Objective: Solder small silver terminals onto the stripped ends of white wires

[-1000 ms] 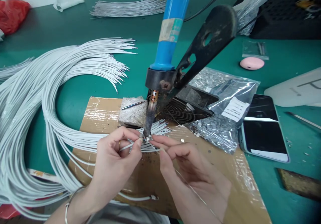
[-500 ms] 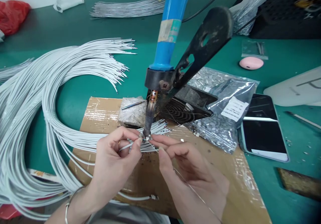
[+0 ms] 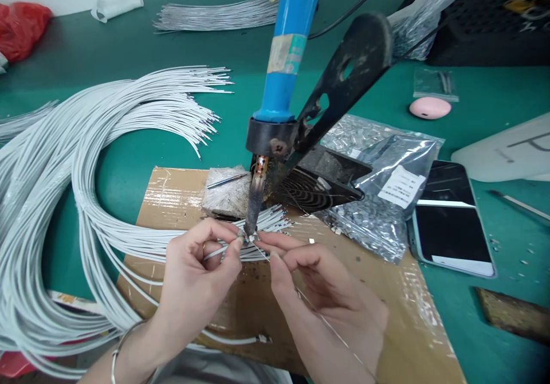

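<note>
The thumb and forefinger of the left hand (image 3: 204, 283) are pinched together on the end of a white cable (image 3: 213, 253), and a ring shows on one finger. The thumb and forefinger of the right hand (image 3: 333, 289) close on a thin wire (image 3: 330, 325), which runs back across the palm toward the wrist. The wire's front end reaches a small pale piece (image 3: 252, 238) just beyond the left fingertips, right at the tip of a soldering iron (image 3: 281, 89); whether the tip touches the piece is too small to tell.

The iron points downward, held by a black stand (image 3: 374, 40) with a dark coil (image 3: 301, 192) at its base. Behind the left hand lies a bundle of white cables (image 3: 141, 241), its ends on a sheet of cardboard (image 3: 172, 195) and its length looping off to the left. A pale block (image 3: 226, 192) with a slim rod (image 3: 226, 181) on top sits beside the iron. Right of the stand are a labelled clear bag (image 3: 387, 172) of small metal parts and, next to it, a phone (image 3: 455, 223) on the green table (image 3: 369, 94).
</note>
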`<state>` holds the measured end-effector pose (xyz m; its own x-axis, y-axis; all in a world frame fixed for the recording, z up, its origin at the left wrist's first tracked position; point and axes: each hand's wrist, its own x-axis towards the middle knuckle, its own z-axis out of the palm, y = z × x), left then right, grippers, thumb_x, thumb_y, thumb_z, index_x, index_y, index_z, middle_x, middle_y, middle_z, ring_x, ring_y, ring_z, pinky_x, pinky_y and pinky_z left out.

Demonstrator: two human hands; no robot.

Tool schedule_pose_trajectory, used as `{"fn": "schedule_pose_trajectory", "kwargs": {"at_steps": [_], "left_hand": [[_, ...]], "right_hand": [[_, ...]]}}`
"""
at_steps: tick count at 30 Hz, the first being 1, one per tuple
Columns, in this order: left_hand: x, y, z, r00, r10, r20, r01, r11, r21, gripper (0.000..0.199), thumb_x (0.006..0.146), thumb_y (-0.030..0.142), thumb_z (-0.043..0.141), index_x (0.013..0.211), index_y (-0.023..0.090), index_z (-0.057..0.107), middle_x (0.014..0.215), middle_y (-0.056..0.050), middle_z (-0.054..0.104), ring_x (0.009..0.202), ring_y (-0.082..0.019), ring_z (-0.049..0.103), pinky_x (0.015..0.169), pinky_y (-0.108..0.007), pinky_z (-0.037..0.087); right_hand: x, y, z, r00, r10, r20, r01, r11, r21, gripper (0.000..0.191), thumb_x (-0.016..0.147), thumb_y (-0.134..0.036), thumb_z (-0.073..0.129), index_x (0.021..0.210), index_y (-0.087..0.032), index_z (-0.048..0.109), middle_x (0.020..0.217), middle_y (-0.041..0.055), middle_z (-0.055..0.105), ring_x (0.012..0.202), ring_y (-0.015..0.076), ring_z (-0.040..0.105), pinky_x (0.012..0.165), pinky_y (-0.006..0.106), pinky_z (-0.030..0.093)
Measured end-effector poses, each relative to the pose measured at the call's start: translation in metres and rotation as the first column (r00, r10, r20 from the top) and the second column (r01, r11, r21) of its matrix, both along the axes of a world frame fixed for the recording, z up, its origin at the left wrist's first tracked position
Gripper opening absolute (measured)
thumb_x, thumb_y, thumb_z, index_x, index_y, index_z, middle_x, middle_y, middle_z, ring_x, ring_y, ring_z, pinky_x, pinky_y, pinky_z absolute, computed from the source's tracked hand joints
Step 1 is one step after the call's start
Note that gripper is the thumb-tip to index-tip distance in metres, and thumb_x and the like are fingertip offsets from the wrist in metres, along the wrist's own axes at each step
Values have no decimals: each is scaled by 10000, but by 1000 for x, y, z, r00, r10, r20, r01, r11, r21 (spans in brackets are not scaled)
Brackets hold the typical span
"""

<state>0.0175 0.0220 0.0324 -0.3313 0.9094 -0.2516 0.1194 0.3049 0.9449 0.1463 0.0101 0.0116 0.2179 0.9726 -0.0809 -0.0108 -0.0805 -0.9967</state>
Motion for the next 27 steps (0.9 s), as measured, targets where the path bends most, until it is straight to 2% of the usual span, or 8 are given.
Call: {"fn": "schedule_pose_trajectory", "kwargs": {"at_steps": [6,11,18,23,27], "left_hand": [[0,0,2,1000,-13,13,13,1000,7,111,765,178,774,701,141,691,838,-29,718,486,-27,367,457,-159,245],[-4,0,-4,998,-70,1,70,997,39,106,779,161,776,715,139,694,858,-38,722,485,-27,401,446,-147,270],[-3,-2,-5,999,-35,-4,35,998,56,116,779,180,780,703,145,699,864,-49,735,477,-34,391,450,-170,268],[-1,-2,-1,1000,-11,21,10,999,40,111,761,175,784,700,143,697,857,-37,726,491,-31,397,466,-168,263],[-2,-1,-3,1000,-14,28,13,999,31,115,754,163,788,694,141,693,861,-38,724,481,-27,398,461,-169,264]], "right_hand": [[0,0,1,1000,-4,11,4,1000,3,207,908,-239,730,727,-254,633,1017,-11,823,944,155,785,903,247,595],[0,0,1,1000,-3,29,3,1000,26,203,910,-241,726,733,-261,630,1018,-10,824,930,168,788,884,267,598],[-1,0,1,998,-8,55,6,999,49,210,914,-235,727,728,-237,629,1011,34,824,942,193,793,875,295,600],[0,1,1,999,-1,43,-2,999,54,196,901,-211,739,735,-245,640,1013,7,825,941,164,788,887,265,597],[1,1,-1,1000,10,24,-11,999,46,190,899,-196,729,740,-240,635,1015,14,826,967,174,790,902,282,597]]}}
